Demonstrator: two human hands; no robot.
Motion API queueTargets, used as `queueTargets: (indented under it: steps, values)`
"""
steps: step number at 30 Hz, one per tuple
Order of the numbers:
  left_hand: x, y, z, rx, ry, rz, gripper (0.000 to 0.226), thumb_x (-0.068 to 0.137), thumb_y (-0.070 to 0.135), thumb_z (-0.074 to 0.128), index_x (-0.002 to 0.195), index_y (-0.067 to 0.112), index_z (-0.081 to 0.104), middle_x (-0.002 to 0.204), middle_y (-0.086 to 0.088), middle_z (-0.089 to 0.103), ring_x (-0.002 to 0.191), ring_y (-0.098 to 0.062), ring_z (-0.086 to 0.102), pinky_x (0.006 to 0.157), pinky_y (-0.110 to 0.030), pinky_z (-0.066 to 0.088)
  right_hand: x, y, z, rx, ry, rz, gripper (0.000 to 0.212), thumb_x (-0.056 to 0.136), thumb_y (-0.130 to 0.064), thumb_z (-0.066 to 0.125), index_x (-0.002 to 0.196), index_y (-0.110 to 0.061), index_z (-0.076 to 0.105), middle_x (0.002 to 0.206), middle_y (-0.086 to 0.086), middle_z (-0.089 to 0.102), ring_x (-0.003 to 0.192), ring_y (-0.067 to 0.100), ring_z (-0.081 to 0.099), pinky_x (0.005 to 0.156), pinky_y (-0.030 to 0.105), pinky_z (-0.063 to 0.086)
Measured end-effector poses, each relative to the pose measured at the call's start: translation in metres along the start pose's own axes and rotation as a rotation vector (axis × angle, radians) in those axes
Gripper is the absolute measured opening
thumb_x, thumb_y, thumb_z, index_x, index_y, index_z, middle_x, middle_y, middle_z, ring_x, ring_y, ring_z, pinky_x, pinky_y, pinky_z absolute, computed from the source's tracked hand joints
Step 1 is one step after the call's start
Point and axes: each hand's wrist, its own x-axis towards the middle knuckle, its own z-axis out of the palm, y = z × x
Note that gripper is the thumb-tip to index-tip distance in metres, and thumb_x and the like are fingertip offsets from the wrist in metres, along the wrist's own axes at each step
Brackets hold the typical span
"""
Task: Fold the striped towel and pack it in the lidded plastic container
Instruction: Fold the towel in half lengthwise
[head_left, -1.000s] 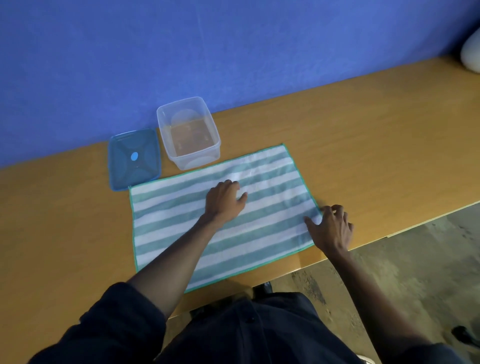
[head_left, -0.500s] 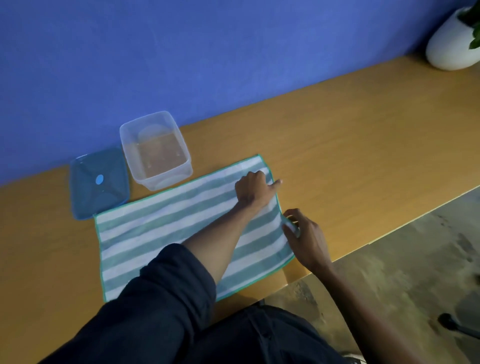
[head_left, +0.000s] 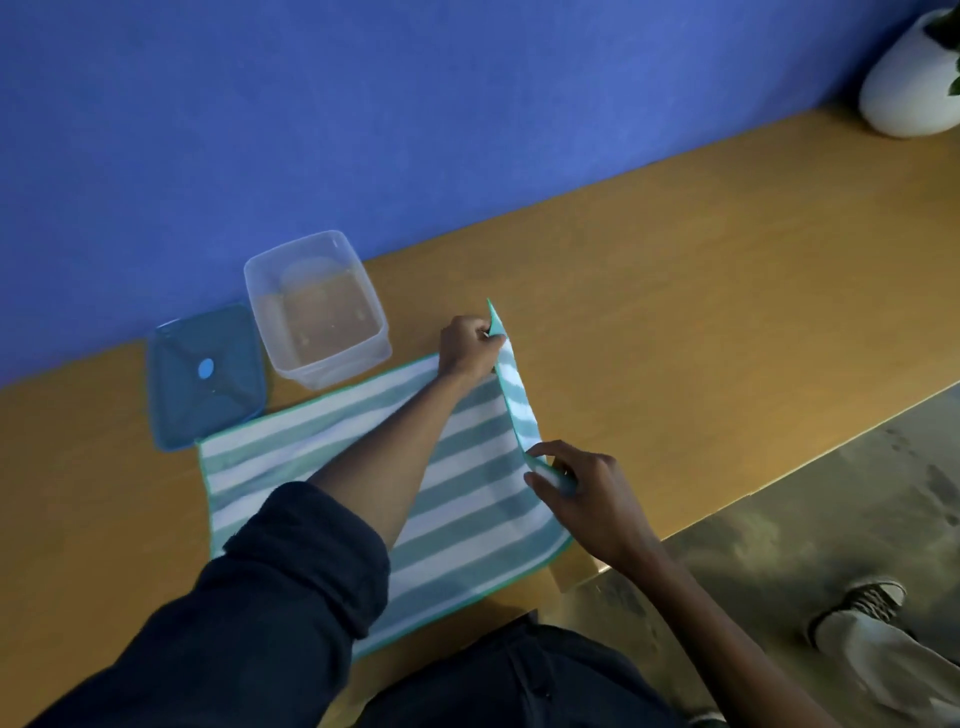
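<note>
At the near edge of the wooden counter (head_left: 727, 322), the striped towel (head_left: 322, 467) is spread flat, its near side reaching the counter's front edge. The towel's right edge is lifted off the surface and held up as a narrow raised strip. The nearer end of that strip is pinched between the thumb and fingers of the right hand (head_left: 582, 493), just above the towel's near right part. The far right corner is gripped by the left hand (head_left: 467, 348), closed around the cloth, with the corner tip standing up past the knuckles. The left forearm is stretched across the towel, and a dark sleeve (head_left: 291, 582) is pushed up above it. Beyond the towel's far edge, the clear plastic container (head_left: 317, 306) is seen open and upright near the counter's back edge by the blue wall (head_left: 415, 104), just beside the towel. The blue lid (head_left: 205, 374) is laid flat to the left of the container, just beside it, near the towel's far left corner. At the far right end of the counter, a white pot (head_left: 909, 88) is partly visible.
</note>
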Motion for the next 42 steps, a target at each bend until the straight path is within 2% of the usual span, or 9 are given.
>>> queueTargets:
  steps: [5, 9, 14, 20, 24, 28, 32, 37, 42]
  values:
    - [-0.013, -0.039, -0.033, -0.184, 0.065, -0.002, 0.03, 0.085, 0.022, 0.068, 0.066, 0.0, 0.062, 0.06, -0.009, 0.054, 0.061, -0.019, 0.054, 0.061, -0.037, 0.052, 0.001, -0.02, 0.018, 0.095, -0.15, -0.047, 0.026, 0.082, -0.027, 0.065, 0.107, -0.033, 0.063, 0.058, -0.012, 0.055, 0.047, 0.011, 0.048, 0.046, 0.02, 0.032]
    - [-0.025, -0.069, -0.066, -0.311, 0.135, 0.0, 0.027, 0.085, 0.019, 0.07, 0.067, 0.0, 0.062, 0.056, -0.004, 0.051, 0.063, -0.02, 0.052, 0.066, -0.049, 0.055, -0.001, -0.039, 0.038, 0.167, -0.254, -0.065, 0.033, 0.073, -0.019, 0.066, 0.104, -0.029, 0.066, 0.059, -0.016, 0.054, 0.046, 0.006, 0.043, 0.047, 0.014, 0.029]
    - [-0.045, -0.105, -0.123, -0.403, 0.197, -0.005, 0.029, 0.087, 0.017, 0.067, 0.081, -0.011, 0.067, 0.073, -0.012, 0.06, 0.072, -0.022, 0.055, 0.071, -0.052, 0.054, -0.008, -0.066, 0.069, 0.159, -0.331, -0.112, 0.012, 0.075, -0.019, 0.069, 0.085, -0.024, 0.064, 0.06, -0.022, 0.055, 0.05, 0.003, 0.046, 0.049, 0.012, 0.03]
    - [-0.068, -0.138, -0.187, -0.401, 0.243, -0.003, 0.02, 0.091, 0.017, 0.063, 0.072, 0.01, 0.066, 0.055, -0.005, 0.056, 0.041, -0.005, 0.054, 0.046, -0.022, 0.048, -0.014, -0.101, 0.109, 0.169, -0.4, -0.161, 0.01, 0.083, -0.015, 0.07, 0.089, -0.014, 0.063, 0.049, -0.006, 0.051, 0.042, 0.007, 0.041, 0.048, 0.016, 0.03]
    - [-0.075, -0.16, -0.221, -0.353, 0.243, 0.013, 0.016, 0.088, 0.012, 0.067, 0.074, 0.004, 0.067, 0.05, 0.008, 0.059, 0.048, -0.001, 0.05, 0.059, -0.026, 0.044, -0.017, -0.12, 0.134, 0.163, -0.425, -0.181, 0.014, 0.086, -0.022, 0.071, 0.097, -0.015, 0.066, 0.054, -0.009, 0.055, 0.045, 0.004, 0.048, 0.05, 0.01, 0.032]
    - [-0.081, -0.181, -0.251, -0.267, 0.213, 0.036, 0.021, 0.085, 0.012, 0.071, 0.084, -0.009, 0.072, 0.055, 0.008, 0.063, 0.047, 0.007, 0.051, 0.059, -0.014, 0.041, -0.022, -0.131, 0.157, 0.177, -0.408, -0.162, 0.014, 0.087, -0.023, 0.069, 0.099, -0.015, 0.068, 0.051, -0.008, 0.052, 0.044, 0.007, 0.044, 0.05, 0.014, 0.032]
    - [-0.085, -0.206, -0.266, -0.233, 0.216, 0.01, 0.021, 0.085, 0.013, 0.071, 0.086, -0.008, 0.072, 0.047, 0.022, 0.062, 0.048, 0.009, 0.054, 0.063, -0.023, 0.045, -0.027, -0.143, 0.178, 0.145, -0.419, -0.186, 0.017, 0.087, -0.024, 0.068, 0.102, -0.015, 0.07, 0.043, -0.011, 0.047, 0.042, 0.005, 0.047, 0.049, 0.01, 0.031]
    - [-0.091, -0.232, -0.272, -0.178, 0.245, -0.012, 0.023, 0.087, 0.011, 0.067, 0.081, -0.01, 0.069, 0.041, 0.023, 0.056, 0.043, 0.01, 0.048, 0.054, -0.012, 0.038, -0.032, -0.159, 0.201, 0.064, -0.447, -0.225, 0.028, 0.088, -0.029, 0.066, 0.114, -0.017, 0.07, 0.059, -0.013, 0.062, 0.052, 0.002, 0.055, 0.06, 0.015, 0.04]
    - [-0.097, -0.253, -0.269, -0.168, 0.268, -0.09, 0.02, 0.087, 0.01, 0.067, 0.085, -0.01, 0.07, 0.051, 0.009, 0.058, 0.04, 0.01, 0.05, 0.046, -0.004, 0.036, -0.038, -0.165, 0.222, -0.03, -0.5, -0.256, 0.033, 0.088, -0.029, 0.065, 0.118, -0.017, 0.068, 0.077, 0.002, 0.075, 0.073, 0.018, 0.067, 0.069, 0.023, 0.045]
